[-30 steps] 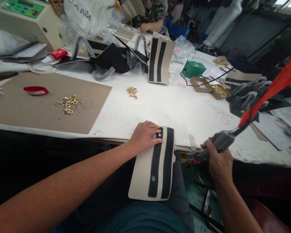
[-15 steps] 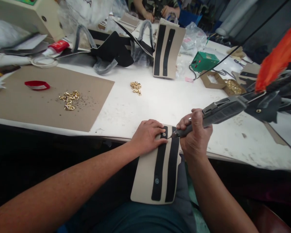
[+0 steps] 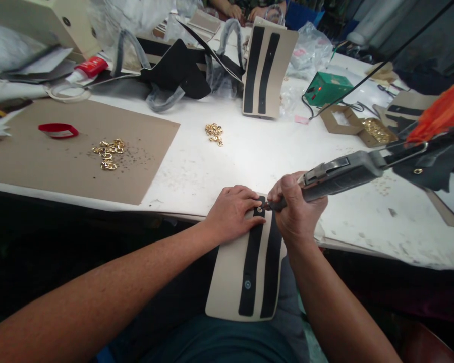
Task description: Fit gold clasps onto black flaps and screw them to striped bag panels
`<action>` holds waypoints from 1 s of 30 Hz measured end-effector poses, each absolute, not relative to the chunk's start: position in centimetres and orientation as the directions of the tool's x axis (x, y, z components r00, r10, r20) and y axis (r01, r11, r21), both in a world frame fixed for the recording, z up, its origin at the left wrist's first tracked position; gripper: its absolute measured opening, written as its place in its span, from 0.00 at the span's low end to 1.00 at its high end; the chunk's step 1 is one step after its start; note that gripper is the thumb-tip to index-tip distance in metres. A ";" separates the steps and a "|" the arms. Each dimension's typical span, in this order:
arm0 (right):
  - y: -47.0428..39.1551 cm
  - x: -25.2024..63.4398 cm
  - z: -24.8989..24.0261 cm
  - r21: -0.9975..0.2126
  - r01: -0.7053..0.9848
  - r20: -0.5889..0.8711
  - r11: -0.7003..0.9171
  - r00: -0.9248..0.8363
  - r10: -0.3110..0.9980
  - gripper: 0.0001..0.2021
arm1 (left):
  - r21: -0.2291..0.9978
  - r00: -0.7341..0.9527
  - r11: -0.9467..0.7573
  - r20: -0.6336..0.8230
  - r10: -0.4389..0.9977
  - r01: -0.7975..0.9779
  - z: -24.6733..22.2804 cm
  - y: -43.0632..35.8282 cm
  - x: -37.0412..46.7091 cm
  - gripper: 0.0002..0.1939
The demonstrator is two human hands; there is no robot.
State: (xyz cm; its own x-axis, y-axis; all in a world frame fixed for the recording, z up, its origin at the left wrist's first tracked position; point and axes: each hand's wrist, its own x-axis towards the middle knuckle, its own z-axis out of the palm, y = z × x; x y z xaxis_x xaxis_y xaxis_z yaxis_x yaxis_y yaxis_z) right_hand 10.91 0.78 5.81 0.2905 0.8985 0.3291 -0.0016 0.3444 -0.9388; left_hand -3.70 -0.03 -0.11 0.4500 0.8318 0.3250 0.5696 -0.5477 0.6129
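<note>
A beige panel (image 3: 230, 272) with two black strips rests over the table edge and my lap. My left hand (image 3: 234, 214) lies on its upper end, thumb and forefinger apart beside a small round metal fastener (image 3: 260, 209) on the left strip. A similar metal fastener (image 3: 247, 285) sits near that strip's lower end. My right hand (image 3: 300, 209) is wrapped round a grey power screwdriver (image 3: 340, 174), held at a slant. The driver's tip is at the upper fastener; whether it touches is too small to tell.
Gold hardware piles (image 3: 214, 133) lie on the white table and on a brown board (image 3: 147, 151). Behind stand black bag pieces (image 3: 177, 70) and a striped panel (image 3: 268, 70). A green box (image 3: 327, 89) and small cartons (image 3: 338, 120) are right. A co-worker's hands (image 3: 245, 12) show at the back.
My right hand has moved the screwdriver left, bringing its tip from the gap between the strips to the upper fastener. My left hand stays almost in place.
</note>
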 end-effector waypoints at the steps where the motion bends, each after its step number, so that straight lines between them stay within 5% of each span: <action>1: 0.8 10.9 5.7 -0.939 0.003 0.330 0.344 0.289 0.899 0.20 | 0.611 0.450 -0.548 0.325 0.832 0.571 -0.1 0.0 -3.7 0.17; 19: 1.2 11.4 5.3 -0.925 0.100 0.379 0.366 0.177 0.908 0.15 | 0.621 0.449 -0.527 0.296 0.843 0.580 -0.1 0.0 -3.7 0.16; 30: 1.5 12.3 4.5 -0.919 -0.001 0.394 0.394 0.044 0.918 0.13 | 0.627 0.456 -0.512 0.266 0.849 0.587 0.3 0.0 -3.6 0.15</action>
